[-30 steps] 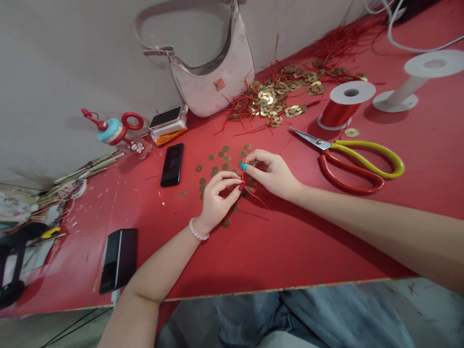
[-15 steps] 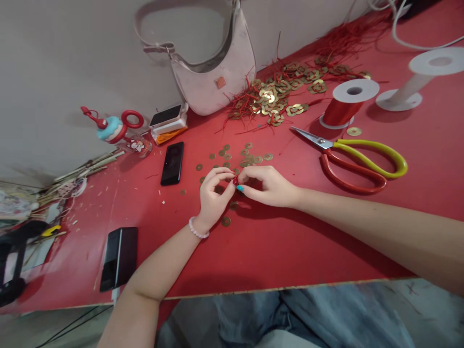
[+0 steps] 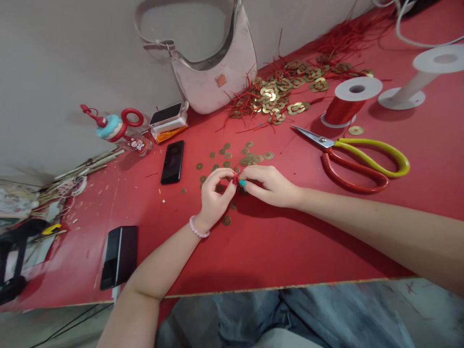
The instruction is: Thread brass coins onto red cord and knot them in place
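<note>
My left hand (image 3: 214,197), with a beaded bracelet on the wrist, pinches thumb and fingers together over the middle of the table. Facing it, my right hand (image 3: 270,186) is closed in a pinch too, the tips almost meeting. A bit of red cord (image 3: 237,170) shows between the fingertips of both hands; the rest is hidden by the fingers. Around and beneath the hands lie several loose brass coins with holes, such as one coin (image 3: 268,155) to the right and another coin (image 3: 226,221) nearer the table edge.
Scissors (image 3: 328,143) lie right of my hands, below a spool of red cord (image 3: 342,112) and a bare white spool (image 3: 413,92). Tied coins (image 3: 277,99) are heaped by a pink handbag (image 3: 213,89). Leftward are a phone (image 3: 172,162), a cup (image 3: 136,143) and a dark case (image 3: 126,256).
My right thumb has shifted slightly up and right at the pinch, and more red cord shows between the fingertips. My left hand stays nearly still.
</note>
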### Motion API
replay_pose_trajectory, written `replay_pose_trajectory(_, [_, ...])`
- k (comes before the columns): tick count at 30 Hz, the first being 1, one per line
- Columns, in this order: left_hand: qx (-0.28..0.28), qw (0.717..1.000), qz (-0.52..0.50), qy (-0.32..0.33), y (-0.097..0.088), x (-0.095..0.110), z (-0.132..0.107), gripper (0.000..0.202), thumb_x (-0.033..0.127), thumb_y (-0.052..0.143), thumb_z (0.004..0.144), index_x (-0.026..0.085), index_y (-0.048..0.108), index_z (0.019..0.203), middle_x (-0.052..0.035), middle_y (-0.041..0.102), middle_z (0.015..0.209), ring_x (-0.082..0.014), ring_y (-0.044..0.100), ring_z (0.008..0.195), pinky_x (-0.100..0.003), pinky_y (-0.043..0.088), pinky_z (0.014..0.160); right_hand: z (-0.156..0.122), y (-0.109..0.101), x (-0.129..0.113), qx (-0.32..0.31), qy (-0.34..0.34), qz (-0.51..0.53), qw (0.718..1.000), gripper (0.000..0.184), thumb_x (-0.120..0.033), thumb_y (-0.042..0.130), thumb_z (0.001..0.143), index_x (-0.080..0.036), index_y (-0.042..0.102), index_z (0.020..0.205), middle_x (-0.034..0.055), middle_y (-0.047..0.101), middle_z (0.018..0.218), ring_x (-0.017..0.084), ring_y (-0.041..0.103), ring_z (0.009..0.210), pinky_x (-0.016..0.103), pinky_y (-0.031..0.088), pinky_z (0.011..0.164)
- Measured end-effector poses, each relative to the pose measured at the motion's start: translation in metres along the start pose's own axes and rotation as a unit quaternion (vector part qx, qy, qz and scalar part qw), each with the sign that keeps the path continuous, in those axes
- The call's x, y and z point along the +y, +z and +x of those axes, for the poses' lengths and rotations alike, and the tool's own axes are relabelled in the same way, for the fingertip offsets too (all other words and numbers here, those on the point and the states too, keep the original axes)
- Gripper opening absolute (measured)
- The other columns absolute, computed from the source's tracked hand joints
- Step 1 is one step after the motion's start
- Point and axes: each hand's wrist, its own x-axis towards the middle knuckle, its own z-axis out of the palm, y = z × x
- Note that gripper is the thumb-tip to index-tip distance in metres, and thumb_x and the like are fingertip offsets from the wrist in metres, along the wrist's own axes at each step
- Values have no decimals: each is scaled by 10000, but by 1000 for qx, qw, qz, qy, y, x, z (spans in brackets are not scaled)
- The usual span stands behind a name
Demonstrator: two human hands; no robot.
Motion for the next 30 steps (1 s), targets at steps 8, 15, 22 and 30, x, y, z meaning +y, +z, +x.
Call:
replay_pose_trajectory(8, [6, 999, -12, -52, 1, -1, -3, 124, 301, 560, 811, 180, 581, 834, -6, 606, 746, -94, 572, 612, -207, 466, 569, 1, -1, -3, 4, -10, -5, 1000, 196, -170, 379, 817, -169, 510, 671, 27, 576, 653, 113, 490, 619, 228, 372, 601])
replay_pose_trajectory(15, [20, 998, -15, -49, 0, -1, 0, 80, 242, 569, 795, 166, 579, 819, 6, 609, 715, -78, 581, 612, -166, 466, 538, 1, -1, -2, 41, -23, -15, 999, 205, -144, 396, 771, -162, 500, 595, 0, 534, 562, 90, 443, 546, 205, 349, 552])
replay_pose_trajectory(22, [29, 997, -30, -69, 0, -3, 0, 110, 255, 584, 794, 168, 610, 857, -10, 641, 747, -89, 601, 639, -192, 499, 596, 0, -1, -2, 55, -3, -23, 998, 180, -136, 412, 758, -157, 518, 614, -8, 535, 553, 80, 449, 520, 196, 349, 536])
replay_pose_trajectory(30, [93, 990, -50, -92, -1, -8, 4, 171, 303, 626, 774, 172, 645, 883, -33, 672, 812, -104, 622, 704, -217, 509, 648, 1, 1, 5, 98, 74, -37, 992, 109, -170, 426, 813, -175, 520, 869, 1, 590, 692, 99, 523, 606, 204, 387, 585])
